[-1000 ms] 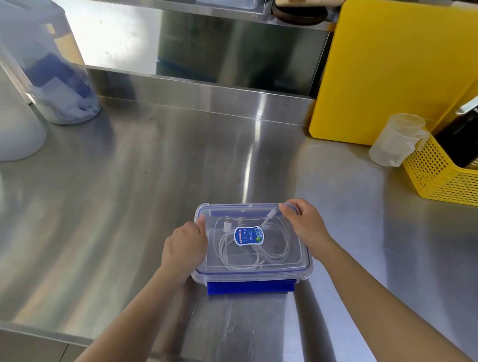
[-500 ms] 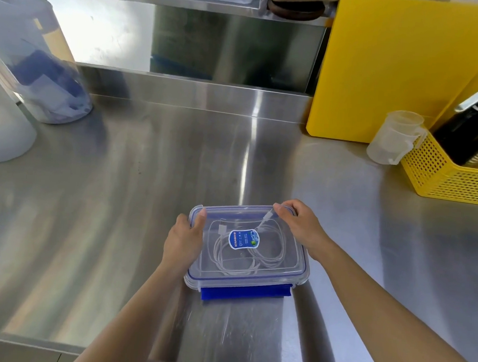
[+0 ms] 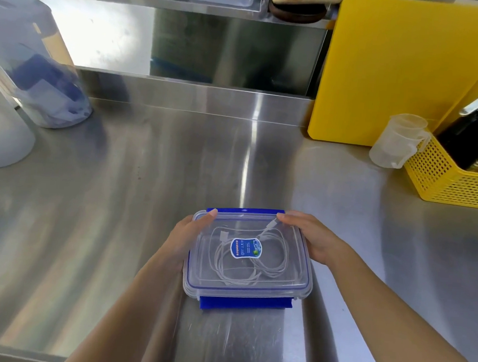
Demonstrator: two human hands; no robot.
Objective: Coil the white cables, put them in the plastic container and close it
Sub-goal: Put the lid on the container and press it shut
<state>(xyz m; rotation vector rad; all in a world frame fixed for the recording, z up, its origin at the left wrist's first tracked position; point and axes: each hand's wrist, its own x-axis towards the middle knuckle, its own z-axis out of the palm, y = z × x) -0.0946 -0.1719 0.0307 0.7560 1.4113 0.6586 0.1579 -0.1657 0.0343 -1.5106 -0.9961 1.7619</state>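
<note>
A clear plastic container (image 3: 301, 289) with a blue-rimmed lid sits on the steel counter near its front edge. Coiled white cables (image 3: 272, 262) lie inside, seen through the lid, which carries a blue oval sticker (image 3: 246, 248). Blue latch flaps stick out at the far edge (image 3: 244, 211) and the near edge (image 3: 245, 304). My left hand (image 3: 185, 237) grips the container's left side, fingers on the far left corner. My right hand (image 3: 312, 240) holds the right side, with fingertips on the far right corner of the lid.
A yellow cutting board (image 3: 401, 70) leans at the back right. Beside it stand a translucent measuring cup (image 3: 397, 141) and a yellow perforated basket (image 3: 453, 180) holding dark bottles. Clear and white tubs (image 3: 39, 84) stand at the left. A steel shelf runs along the back.
Both hands slid from pressing on the lid's top to gripping the container's left and right sides. The far blue latch flap now shows behind the lid.
</note>
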